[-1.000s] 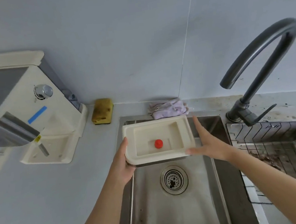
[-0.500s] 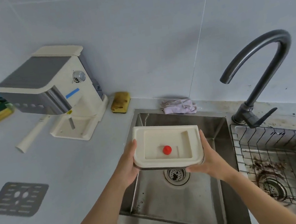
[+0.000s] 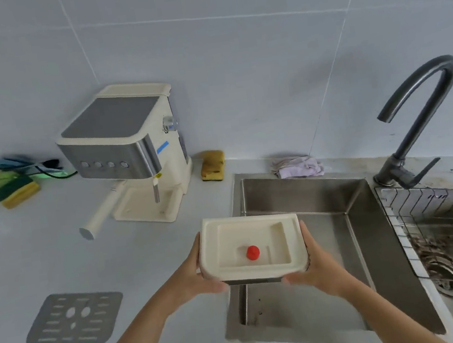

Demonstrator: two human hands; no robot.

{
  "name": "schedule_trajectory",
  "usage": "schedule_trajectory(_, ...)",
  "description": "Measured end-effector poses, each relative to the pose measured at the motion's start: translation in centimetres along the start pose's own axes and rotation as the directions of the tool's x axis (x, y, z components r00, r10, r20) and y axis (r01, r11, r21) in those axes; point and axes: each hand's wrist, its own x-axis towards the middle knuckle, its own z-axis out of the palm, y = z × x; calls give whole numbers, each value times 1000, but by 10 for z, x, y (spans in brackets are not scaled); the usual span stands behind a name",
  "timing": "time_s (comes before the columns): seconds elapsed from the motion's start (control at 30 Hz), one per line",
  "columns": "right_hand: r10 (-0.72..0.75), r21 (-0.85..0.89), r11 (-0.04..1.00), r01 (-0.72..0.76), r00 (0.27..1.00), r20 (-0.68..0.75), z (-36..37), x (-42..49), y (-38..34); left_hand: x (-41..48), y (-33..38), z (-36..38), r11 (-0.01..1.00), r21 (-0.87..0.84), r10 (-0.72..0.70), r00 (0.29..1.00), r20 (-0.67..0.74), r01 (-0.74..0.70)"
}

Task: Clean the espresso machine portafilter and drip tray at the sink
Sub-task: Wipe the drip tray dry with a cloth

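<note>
I hold the cream drip tray level over the left edge of the steel sink. A small red float stands in its well. My left hand grips its left side and my right hand grips its right side. The cream and steel espresso machine stands on the counter at the back left. The portafilter's cream handle sticks out from under it toward the front left. The grey drip tray grate lies flat on the counter to the left.
A dark curved faucet rises at the right, beside a second basin with a wire rack. A yellow sponge and a pale cloth lie behind the sink. Another sponge and brushes sit at far left.
The drip tray has come toward me and leftward, from above the sink's middle to its left edge. The view has pulled back and turned left, revealing the grate and the brushes.
</note>
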Motion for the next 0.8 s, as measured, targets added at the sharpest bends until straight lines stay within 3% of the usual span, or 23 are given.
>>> schedule_trajectory(0.17, 60, -23, 998, -63, 992, -115, 91, -8, -1, -34, -34, -59, 989, 125, 68, 996, 54, -75)
schedule_trajectory(0.3, 136, 7, 991, -136, 983, -122, 150, -21, -8, -60, -65, -98, 965, 253, 53, 997, 65, -67)
schedule_trajectory(0.6, 256, -280, 913, -296, 952, -169, 203, -29, -5, -86, -113, -126, 688, 724, 89, 996, -12, -53)
schedule_trajectory(0.8, 276, -394, 861, -321, 947, -167, 212, -20, -2, -91, -116, -127, 617, 786, 45, 998, -53, 14)
